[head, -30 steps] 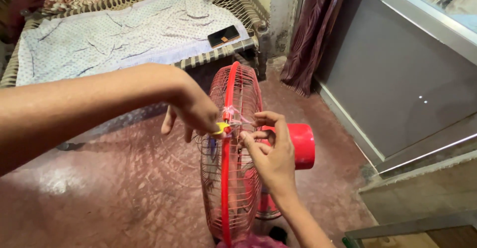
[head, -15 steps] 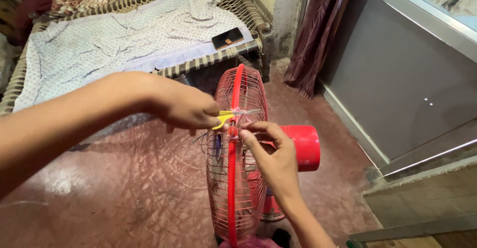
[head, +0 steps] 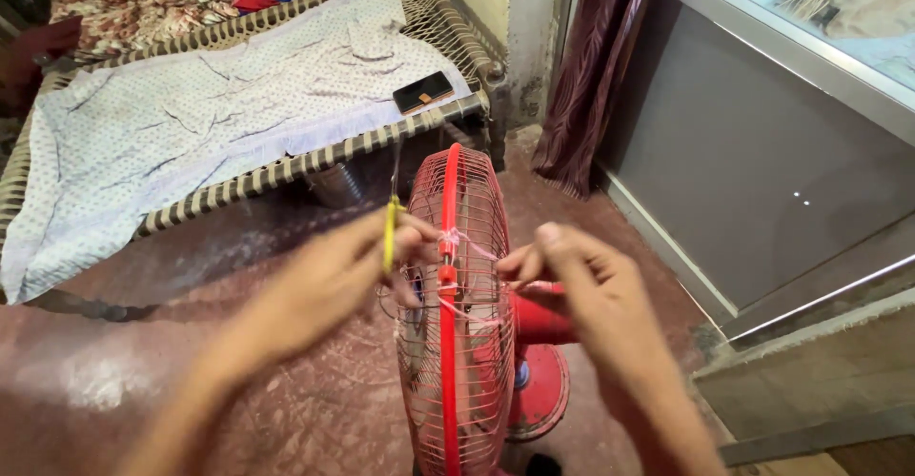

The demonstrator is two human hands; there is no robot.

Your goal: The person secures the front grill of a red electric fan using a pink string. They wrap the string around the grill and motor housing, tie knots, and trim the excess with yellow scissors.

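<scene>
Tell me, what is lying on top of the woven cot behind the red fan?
On the woven cot lies a pale dotted sheet, a small dark flat object near its corner, and patterned bedding at the far side. The sheet hides most of the weave beneath.

head view, close, looking steeply down

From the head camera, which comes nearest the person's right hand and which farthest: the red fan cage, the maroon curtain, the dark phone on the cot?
Measured from the right hand:
1. Red fan cage, just left of the hand, fingers at its rim.
2. Maroon curtain, hanging beyond the hand, against the wall.
3. Dark phone, on the cot's near corner, up and left; close to the curtain's rank, slightly farther.
</scene>
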